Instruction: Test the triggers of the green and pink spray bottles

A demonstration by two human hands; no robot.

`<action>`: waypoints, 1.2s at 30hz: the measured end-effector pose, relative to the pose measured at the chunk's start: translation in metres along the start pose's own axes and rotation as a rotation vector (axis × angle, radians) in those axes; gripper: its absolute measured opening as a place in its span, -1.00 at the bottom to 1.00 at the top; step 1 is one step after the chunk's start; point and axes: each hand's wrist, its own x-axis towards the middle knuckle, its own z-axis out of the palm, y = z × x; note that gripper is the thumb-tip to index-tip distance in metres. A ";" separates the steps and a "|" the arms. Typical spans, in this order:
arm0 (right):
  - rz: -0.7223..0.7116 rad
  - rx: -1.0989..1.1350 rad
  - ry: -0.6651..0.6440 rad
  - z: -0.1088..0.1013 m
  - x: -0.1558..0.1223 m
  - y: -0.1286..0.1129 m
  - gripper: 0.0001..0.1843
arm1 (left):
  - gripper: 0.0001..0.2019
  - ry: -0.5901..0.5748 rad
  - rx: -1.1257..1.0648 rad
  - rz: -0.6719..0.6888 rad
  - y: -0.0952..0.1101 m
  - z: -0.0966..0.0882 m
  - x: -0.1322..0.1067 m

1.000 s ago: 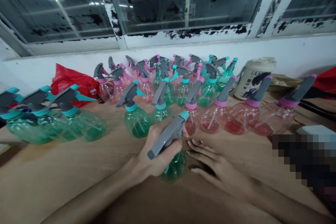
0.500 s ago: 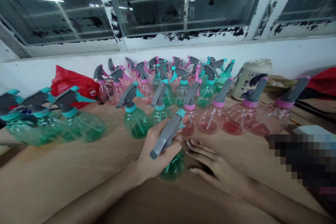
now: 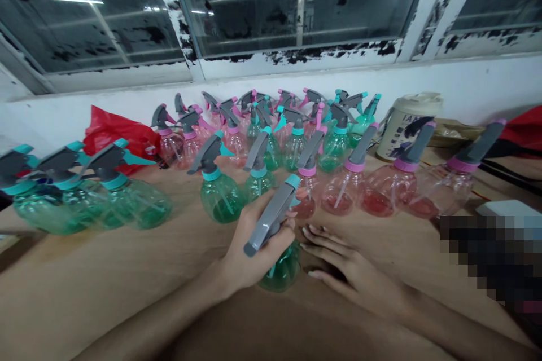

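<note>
Facing a wooden table [image 3: 105,276], you have pink bottles [image 3: 387,194] ranged to the right and green bottles [image 3: 150,208] to the left, their see-through bellies darker at the base; whether that is liquid or tinted plastic is hard to tell. Behind the pink ones stands a lidded cup [image 3: 402,130], its contents hidden. Directly before you, your left hand [image 3: 252,265] grasps a green spray bottle [image 3: 280,273] around its top, under the grey head [image 3: 273,211], while your right hand [image 3: 345,268] lies slack, fingers apart, just beside it. Expect a light body, smooth enough to slip and thin enough to dent; the narrow top looks the surest hold, clear of the teal nozzle tip [image 3: 292,181].
</note>
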 end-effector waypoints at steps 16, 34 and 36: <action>-0.003 0.000 0.006 -0.001 -0.001 -0.001 -0.49 | -0.80 -0.046 -0.017 -0.005 0.007 -0.003 0.003; -0.023 0.032 0.040 0.000 -0.001 0.001 -0.50 | -0.81 -0.007 -0.020 -0.003 0.001 0.001 0.000; -0.023 0.029 0.039 0.001 -0.001 0.001 -0.50 | -0.83 -0.004 -0.015 -0.009 0.002 0.001 0.000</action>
